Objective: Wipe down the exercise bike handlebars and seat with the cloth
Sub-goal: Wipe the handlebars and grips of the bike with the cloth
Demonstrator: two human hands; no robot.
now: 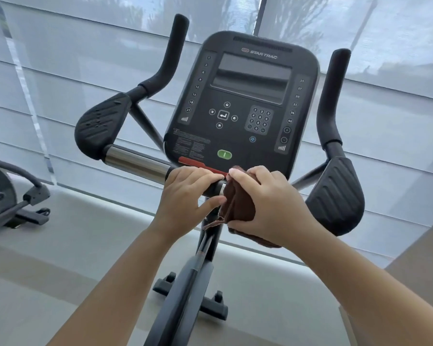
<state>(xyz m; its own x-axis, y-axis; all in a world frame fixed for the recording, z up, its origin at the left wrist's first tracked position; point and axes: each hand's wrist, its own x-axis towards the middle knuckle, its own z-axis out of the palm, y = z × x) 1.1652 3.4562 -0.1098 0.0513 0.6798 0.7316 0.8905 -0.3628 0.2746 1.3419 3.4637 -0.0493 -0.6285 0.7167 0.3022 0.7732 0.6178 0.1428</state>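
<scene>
Nearest, two bare forearms, reaching forward above the bike frame [183, 295]. At the left hand [185, 193], fingers curled over the middle of the handlebars [135, 162], thumb stretched toward the cloth [238, 206]. At the right hand [268, 208], fingers closed round the brown cloth, folded and pressed against the bar just beside the left hand, under the console [243, 103]. Further, black elbow pads [101, 126] at both sides, with upright grips above. Behind, window blinds [60, 71]; at far left, part of another machine [5, 196].
</scene>
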